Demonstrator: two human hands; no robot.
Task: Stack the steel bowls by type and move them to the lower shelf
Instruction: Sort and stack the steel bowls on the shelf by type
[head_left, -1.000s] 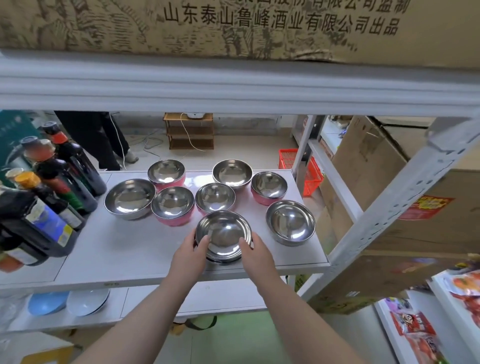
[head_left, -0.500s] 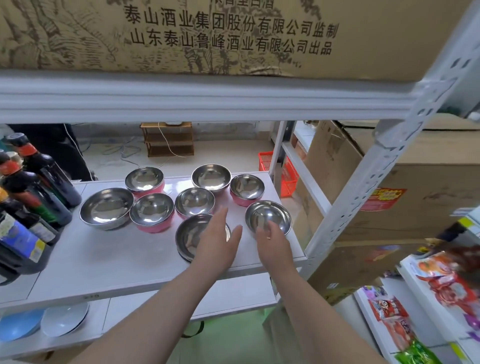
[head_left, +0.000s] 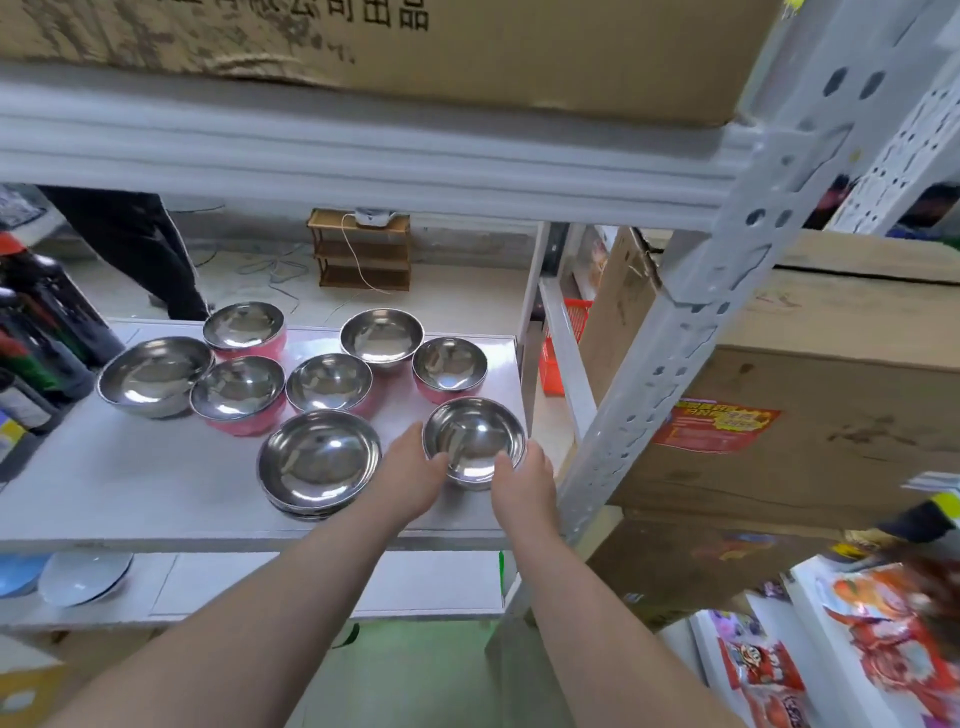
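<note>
Several steel bowls sit on the white middle shelf (head_left: 130, 488). My left hand (head_left: 413, 470) and my right hand (head_left: 522, 480) grip a plain steel bowl (head_left: 475, 439) from both sides at the shelf's front right corner. Left of it rests a wide shallow steel bowl (head_left: 319, 462), stacked on another. Behind stand pink-sided bowls (head_left: 239, 397), (head_left: 330, 384), (head_left: 449, 366), (head_left: 244, 327), a plain bowl (head_left: 382, 338) at the back and a large plain bowl (head_left: 153, 374) at the left. The lower shelf (head_left: 260, 592) shows beneath.
Dark sauce bottles (head_left: 36, 332) crowd the shelf's left end. Pale plates (head_left: 83, 574) lie on the lower shelf at the left. A grey upright post (head_left: 691, 322) rises just right of my right hand. Cardboard boxes (head_left: 810, 415) and snack packets (head_left: 769, 670) fill the right side.
My left hand left the wide shallow bowl and moved right; both hands have closed around the plain bowl at the front right corner. The view shifted right.
</note>
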